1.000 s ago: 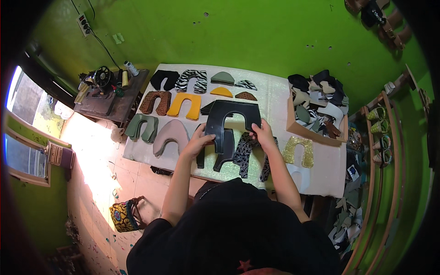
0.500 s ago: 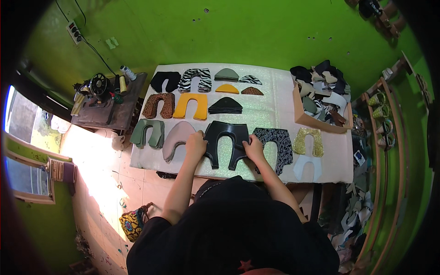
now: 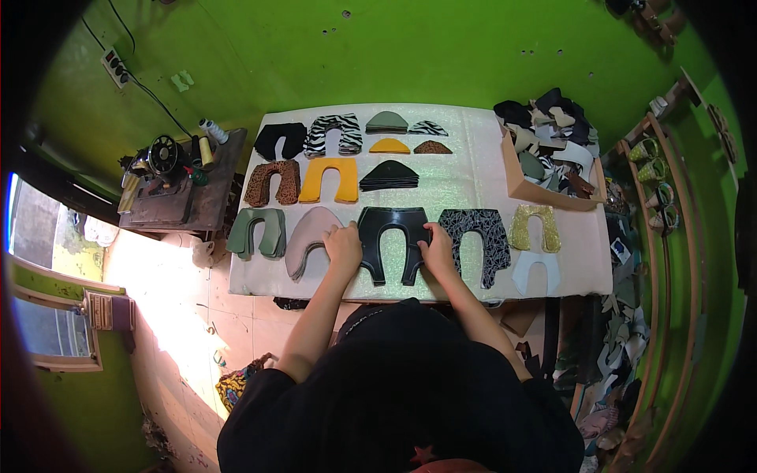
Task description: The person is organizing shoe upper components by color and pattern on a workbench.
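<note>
Head view: I see the pale tabletop (image 3: 473, 173) with the black U-shaped pieces (image 3: 393, 216) lying near its front edge, between pink pieces (image 3: 304, 236) and patterned ones (image 3: 492, 246). The left hand (image 3: 344, 248) and right hand (image 3: 438, 251) stand apart at opposite sides; whether they grip, I can't tell. I'd call this straightening; next calls for even nudging, then clean release.

No lettering, labels or numbers can be read — none anywhere.

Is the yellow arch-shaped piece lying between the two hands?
No, the black arch-shaped stack lies between the left hand and the right hand, with the yellow piece farther back.
</note>
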Demonstrator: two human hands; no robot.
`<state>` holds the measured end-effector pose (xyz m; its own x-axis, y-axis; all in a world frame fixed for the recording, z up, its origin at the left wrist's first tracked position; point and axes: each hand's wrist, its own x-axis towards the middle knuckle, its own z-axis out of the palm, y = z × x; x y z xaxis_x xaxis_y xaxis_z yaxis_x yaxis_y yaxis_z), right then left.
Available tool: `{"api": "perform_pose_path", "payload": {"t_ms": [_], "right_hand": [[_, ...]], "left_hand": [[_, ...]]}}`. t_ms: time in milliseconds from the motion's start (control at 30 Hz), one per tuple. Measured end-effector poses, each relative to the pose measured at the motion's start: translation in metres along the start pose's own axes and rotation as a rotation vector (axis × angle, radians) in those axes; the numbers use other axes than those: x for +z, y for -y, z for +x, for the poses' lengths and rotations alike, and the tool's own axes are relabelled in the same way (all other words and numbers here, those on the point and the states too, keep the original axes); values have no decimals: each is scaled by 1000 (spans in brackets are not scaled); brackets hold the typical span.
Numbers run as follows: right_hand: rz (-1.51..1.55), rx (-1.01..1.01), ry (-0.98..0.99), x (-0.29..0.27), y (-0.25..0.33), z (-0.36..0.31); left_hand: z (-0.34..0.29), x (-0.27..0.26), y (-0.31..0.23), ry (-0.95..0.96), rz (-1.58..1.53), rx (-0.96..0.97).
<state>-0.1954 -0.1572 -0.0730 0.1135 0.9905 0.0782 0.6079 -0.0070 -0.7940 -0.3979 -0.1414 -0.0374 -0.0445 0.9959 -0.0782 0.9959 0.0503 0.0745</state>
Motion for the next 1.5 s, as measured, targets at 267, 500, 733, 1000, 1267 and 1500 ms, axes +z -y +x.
{"api": "perform_pose_path", "payload": {"t_ms": [267, 500, 733, 1000, 1267, 1500], "right_hand": [[47, -102, -60, 4, 4, -5], [-312, -29, 16, -2, 18, -14], [-493, -122, 121, -11, 11, -17], [-237, -177, 124, -38, -2, -18], [-168, -171, -83, -108, -41, 1], [-166, -91, -274, -179, -86, 38]], "left_hand": [[-8, 0, -16, -143, -155, 166], [-17, 24, -30, 78, -100, 285], [-10, 17, -34, 264, 52, 261], [10, 4, -57, 283, -116, 79], [5, -7, -136, 79, -329, 178], [6, -1, -226, 45, -444, 396]]}}
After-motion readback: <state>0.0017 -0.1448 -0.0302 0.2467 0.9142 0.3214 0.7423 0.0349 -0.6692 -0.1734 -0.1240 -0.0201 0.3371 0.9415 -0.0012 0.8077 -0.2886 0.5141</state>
